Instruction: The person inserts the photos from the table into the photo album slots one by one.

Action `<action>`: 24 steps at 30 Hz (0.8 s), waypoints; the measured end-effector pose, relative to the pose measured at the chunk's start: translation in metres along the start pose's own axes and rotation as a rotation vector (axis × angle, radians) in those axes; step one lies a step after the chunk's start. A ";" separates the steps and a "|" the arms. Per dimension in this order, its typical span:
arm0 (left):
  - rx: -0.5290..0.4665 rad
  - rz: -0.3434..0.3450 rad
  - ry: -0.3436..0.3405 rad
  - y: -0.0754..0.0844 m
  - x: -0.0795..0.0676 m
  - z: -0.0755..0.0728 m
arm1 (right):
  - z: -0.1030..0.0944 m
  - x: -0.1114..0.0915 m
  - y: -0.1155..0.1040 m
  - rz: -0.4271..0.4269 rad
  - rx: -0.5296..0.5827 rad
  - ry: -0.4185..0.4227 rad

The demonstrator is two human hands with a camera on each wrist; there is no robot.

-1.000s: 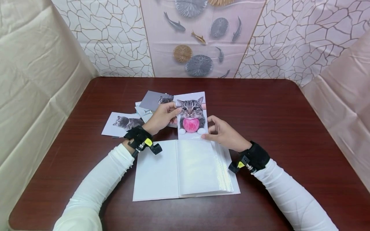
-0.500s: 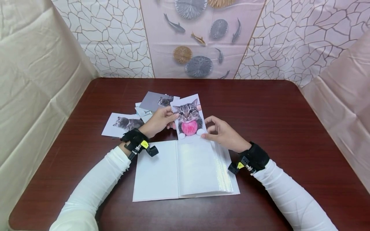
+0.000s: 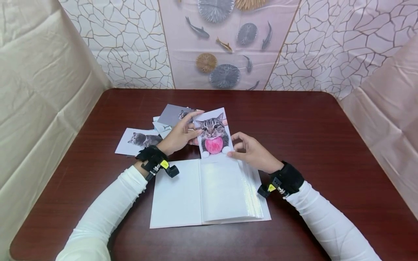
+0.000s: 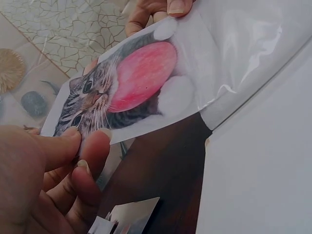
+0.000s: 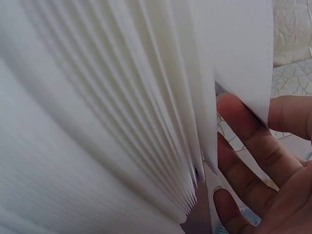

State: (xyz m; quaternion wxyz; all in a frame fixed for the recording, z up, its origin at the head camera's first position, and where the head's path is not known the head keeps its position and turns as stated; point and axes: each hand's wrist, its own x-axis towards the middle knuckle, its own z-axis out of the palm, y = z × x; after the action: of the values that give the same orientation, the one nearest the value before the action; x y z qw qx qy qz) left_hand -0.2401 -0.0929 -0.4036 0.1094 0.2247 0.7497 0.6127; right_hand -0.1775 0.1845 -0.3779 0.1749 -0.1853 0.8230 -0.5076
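Newly tilted, cat photo [image 3: 213, 136] between pinching left fingers [image 4: 95, 148], album page [image 5: 243, 53] between pinching right fingers [image 5: 243, 117] (photo's bottom indistinct).

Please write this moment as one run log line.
left grip: pinches pink-ball cat photo, lower end at top edge of album page; right grip: holds that page; album: open; loose photos: near left grip

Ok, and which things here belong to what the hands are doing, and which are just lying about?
In the job:
tabby photo, held in left hand
open album, right hand at its far edge

Lying about, perhaps for later:
single grey-cat photo
overlapping photo pile
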 end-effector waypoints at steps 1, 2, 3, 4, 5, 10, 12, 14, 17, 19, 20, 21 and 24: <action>0.001 -0.004 0.000 0.000 0.000 0.000 | 0.000 0.000 0.000 0.000 -0.001 0.000; 0.007 -0.004 0.003 0.001 -0.001 0.000 | 0.000 0.000 0.000 -0.001 -0.002 0.001; 0.013 -0.004 0.005 0.001 -0.002 0.000 | 0.000 0.000 0.001 -0.002 0.001 0.001; 0.016 -0.004 0.005 0.001 -0.002 0.000 | 0.000 0.000 0.001 -0.005 0.004 -0.001; 0.020 -0.004 0.005 0.001 -0.003 -0.001 | 0.000 0.000 0.001 -0.008 0.004 -0.003; 0.020 -0.004 0.001 0.001 -0.006 -0.002 | 0.000 0.000 0.001 -0.013 0.006 -0.006; 0.017 0.000 -0.004 0.001 -0.007 -0.003 | 0.000 0.000 0.001 -0.010 0.002 -0.002; 0.015 0.005 -0.009 0.002 -0.008 -0.003 | 0.001 0.000 0.001 -0.005 0.000 0.000; 0.016 0.014 -0.015 0.003 -0.009 -0.003 | 0.001 0.000 0.001 -0.004 0.001 0.000; 0.022 0.014 -0.015 0.003 -0.009 -0.003 | 0.002 0.000 0.001 -0.008 0.006 -0.003; 0.024 0.015 -0.016 0.003 -0.009 -0.003 | 0.002 0.000 0.001 -0.012 0.007 -0.004; 0.026 0.017 -0.017 0.003 -0.010 -0.003 | 0.002 0.000 0.001 -0.015 0.011 -0.005; 0.029 0.022 -0.025 0.003 -0.010 -0.003 | 0.003 0.000 0.002 -0.023 0.017 -0.006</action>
State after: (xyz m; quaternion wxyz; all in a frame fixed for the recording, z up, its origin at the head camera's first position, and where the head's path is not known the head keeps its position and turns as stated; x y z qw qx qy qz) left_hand -0.2320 -0.0997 -0.4007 0.1086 0.2420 0.7545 0.6002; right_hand -0.1764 0.1831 -0.3807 0.1731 -0.1947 0.8160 -0.5160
